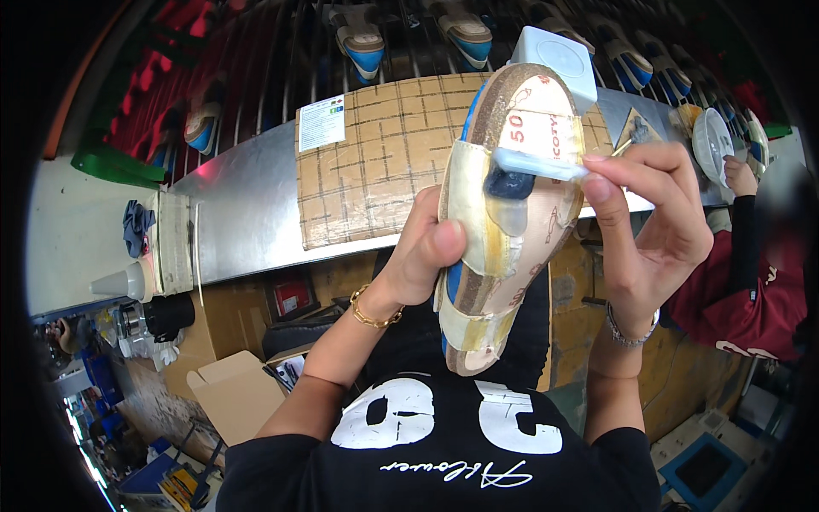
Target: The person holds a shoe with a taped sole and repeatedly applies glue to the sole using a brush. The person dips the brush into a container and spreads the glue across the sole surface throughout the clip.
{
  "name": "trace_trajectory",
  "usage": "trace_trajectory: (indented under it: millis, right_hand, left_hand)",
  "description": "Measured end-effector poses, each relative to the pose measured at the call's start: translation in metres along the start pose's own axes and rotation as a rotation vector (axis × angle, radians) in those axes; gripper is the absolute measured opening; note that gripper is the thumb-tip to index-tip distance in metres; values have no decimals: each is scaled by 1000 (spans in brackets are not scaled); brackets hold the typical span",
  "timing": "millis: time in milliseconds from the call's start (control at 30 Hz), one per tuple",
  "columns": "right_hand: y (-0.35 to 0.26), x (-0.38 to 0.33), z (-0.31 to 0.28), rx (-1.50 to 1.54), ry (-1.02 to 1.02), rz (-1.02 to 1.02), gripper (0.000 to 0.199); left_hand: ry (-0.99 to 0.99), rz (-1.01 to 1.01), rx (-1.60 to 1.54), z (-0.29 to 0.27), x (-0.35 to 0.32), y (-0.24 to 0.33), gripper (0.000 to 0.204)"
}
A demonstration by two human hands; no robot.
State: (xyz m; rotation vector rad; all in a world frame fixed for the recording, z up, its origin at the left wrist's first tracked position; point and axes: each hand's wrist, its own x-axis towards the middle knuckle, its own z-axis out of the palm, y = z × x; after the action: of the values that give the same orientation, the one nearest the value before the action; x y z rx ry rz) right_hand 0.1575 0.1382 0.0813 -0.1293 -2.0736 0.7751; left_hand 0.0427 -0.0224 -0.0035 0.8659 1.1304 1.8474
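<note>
My left hand grips a sandal by its left side, thumb against a cream strap. The sandal stands with its underside toward me, toe end up. It has a brown cork-like edge, a pale printed insole board and cream straps folded under; bits of blue show at its left side. Between the thumb and fingertips of my right hand is a brush with a pale, translucent handle. Its dark head lies against the sandal's underside, by the inner end of the upper strap. A shiny pale patch shows just below the head.
A taped cardboard sheet covers part of the metal bench. Behind it, a rack holds several blue-and-cream sandals. A light grey box stands behind my sandal. At the right, another person's hand holds a white bowl.
</note>
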Motion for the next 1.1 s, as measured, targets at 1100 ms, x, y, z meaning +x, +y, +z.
trace_trajectory:
  millis: [1100]
  right_hand:
    - [6, 3, -19, 97, -200, -158, 28]
  left_hand:
    - [60, 4, -106, 20, 4, 19, 109]
